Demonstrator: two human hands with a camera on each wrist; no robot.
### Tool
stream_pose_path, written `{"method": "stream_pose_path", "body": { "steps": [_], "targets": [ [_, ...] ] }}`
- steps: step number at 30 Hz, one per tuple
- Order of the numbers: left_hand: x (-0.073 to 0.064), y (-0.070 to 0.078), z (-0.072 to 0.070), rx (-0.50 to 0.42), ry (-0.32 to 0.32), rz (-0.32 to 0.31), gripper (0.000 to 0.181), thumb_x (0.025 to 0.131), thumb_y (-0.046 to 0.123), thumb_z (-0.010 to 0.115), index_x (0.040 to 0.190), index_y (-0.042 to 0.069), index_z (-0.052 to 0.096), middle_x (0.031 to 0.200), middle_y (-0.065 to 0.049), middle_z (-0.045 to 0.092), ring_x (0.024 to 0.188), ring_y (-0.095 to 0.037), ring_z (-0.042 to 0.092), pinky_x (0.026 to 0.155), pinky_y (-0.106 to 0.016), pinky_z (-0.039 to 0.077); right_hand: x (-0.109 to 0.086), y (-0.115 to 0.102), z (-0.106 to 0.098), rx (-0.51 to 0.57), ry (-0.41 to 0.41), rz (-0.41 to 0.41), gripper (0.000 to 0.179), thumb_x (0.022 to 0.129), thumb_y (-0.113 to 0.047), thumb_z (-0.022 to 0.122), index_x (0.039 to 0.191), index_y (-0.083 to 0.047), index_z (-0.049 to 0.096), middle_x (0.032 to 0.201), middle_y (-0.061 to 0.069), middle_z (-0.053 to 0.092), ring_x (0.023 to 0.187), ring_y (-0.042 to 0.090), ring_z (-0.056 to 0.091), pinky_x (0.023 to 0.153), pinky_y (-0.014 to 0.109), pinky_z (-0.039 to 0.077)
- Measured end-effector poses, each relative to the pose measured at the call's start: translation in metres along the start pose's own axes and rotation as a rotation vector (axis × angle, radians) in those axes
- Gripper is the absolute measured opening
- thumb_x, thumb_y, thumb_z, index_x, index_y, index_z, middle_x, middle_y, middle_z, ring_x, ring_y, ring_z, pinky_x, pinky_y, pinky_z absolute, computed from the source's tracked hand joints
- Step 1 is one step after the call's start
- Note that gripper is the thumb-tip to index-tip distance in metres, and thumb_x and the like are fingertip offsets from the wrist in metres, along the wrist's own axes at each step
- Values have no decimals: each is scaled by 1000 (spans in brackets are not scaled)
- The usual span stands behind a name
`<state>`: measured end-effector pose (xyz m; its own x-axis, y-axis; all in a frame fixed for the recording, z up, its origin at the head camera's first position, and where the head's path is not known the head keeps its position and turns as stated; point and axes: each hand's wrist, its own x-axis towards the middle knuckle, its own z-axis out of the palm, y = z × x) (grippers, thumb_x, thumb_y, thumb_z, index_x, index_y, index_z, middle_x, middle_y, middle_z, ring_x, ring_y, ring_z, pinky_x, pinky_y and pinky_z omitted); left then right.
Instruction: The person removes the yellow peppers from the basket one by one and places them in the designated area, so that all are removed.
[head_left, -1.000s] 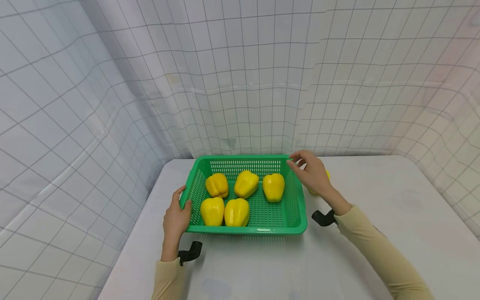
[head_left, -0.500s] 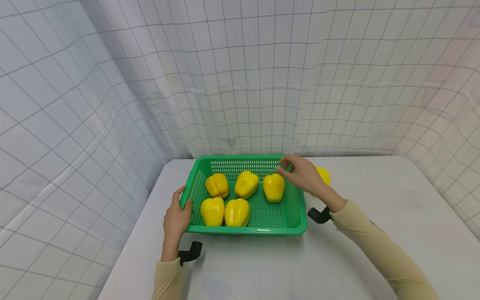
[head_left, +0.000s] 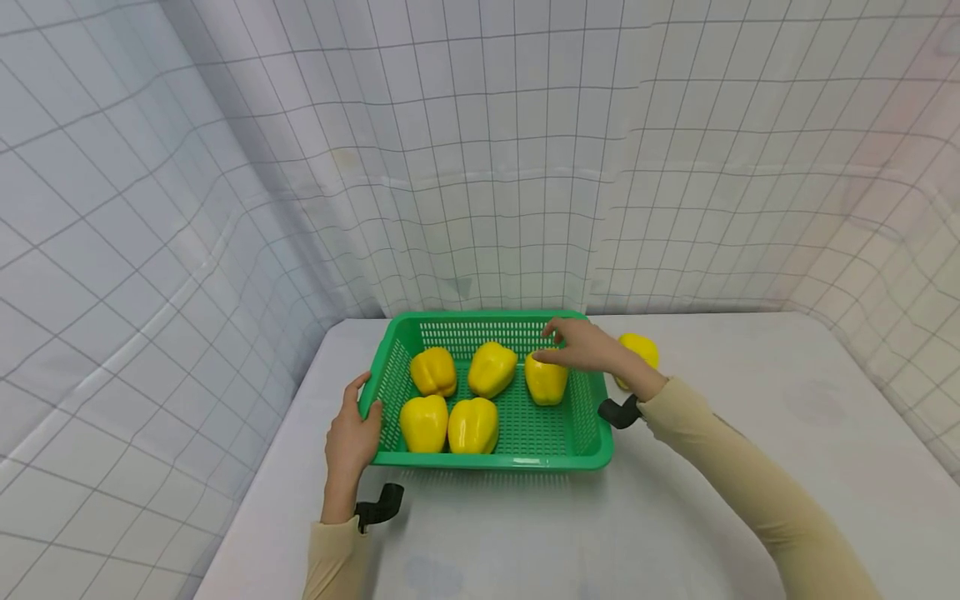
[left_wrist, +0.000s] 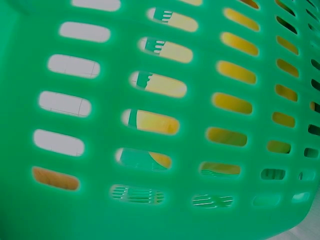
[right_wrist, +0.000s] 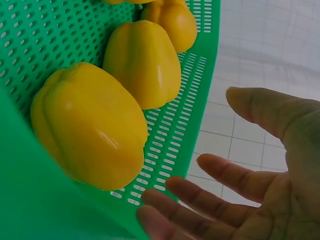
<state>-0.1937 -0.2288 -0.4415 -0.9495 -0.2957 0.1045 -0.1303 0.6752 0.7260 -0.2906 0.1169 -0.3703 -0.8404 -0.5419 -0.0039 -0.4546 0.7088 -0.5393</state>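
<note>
A green plastic basket [head_left: 491,461] with slotted walls holds several yellow bell peppers [head_left: 474,427]. My left hand [head_left: 352,433] grips its left rim, thumb on the inner side and fingers outside. Only the slotted basket wall [left_wrist: 195,95] fills the left wrist view, with yellow showing through the slots. Over the basket's right end, my right hand [head_left: 583,344] hovers with fingers spread and holds nothing. It overlaps the top of the rightmost pepper [head_left: 546,386] in the head view. In the right wrist view, that pepper [right_wrist: 95,127] lies in the basket, apart from the fingertips.
Outside the basket, another yellow bell pepper [head_left: 642,348] lies on the white table [head_left: 765,392], partly behind my right forearm. White gridded cloth [head_left: 517,208] hangs at the back and along both sides. Black wrist-worn devices [head_left: 384,504] jut from both sleeves.
My right hand has moved left and slightly down, from the basket's right rim to above the rightmost pepper. The pepper outside has come into fuller view. My left hand and the basket stay put.
</note>
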Motion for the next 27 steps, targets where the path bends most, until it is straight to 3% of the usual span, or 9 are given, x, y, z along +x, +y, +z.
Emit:
{"method": "stream_pose_path", "body": {
  "steps": [10, 19, 27],
  "targets": [
    [-1, 1, -1, 2, -4, -3, 49, 98, 20, 47, 146, 15, 34, 88, -23, 63, 52, -25, 50, 43, -33, 34, 16, 0, 7, -69, -177, 124, 65, 90, -40, 64, 131, 7, 48, 125, 23, 54, 113, 33, 51, 91, 45, 43],
    [-1, 1, -1, -1, -1, 1, 49, 98, 20, 47, 146, 15, 34, 83, -21, 62, 50, -24, 49, 42, -33, 34, 26, 0, 10, -115, -224, 195, 67, 89, -42, 64, 131, 7, 47, 126, 23, 53, 115, 34, 50, 93, 43, 42],
    [0, 0, -1, -2, -7, -4, 49, 99, 21, 47, 146, 16, 34, 82, -21, 62, 50, -24, 49, 42, -33, 34, 31, 3, 17, -94, -234, 254, 69, 87, -42, 66, 131, 7, 46, 126, 21, 54, 110, 30, 53, 90, 41, 44]
  ]
}}
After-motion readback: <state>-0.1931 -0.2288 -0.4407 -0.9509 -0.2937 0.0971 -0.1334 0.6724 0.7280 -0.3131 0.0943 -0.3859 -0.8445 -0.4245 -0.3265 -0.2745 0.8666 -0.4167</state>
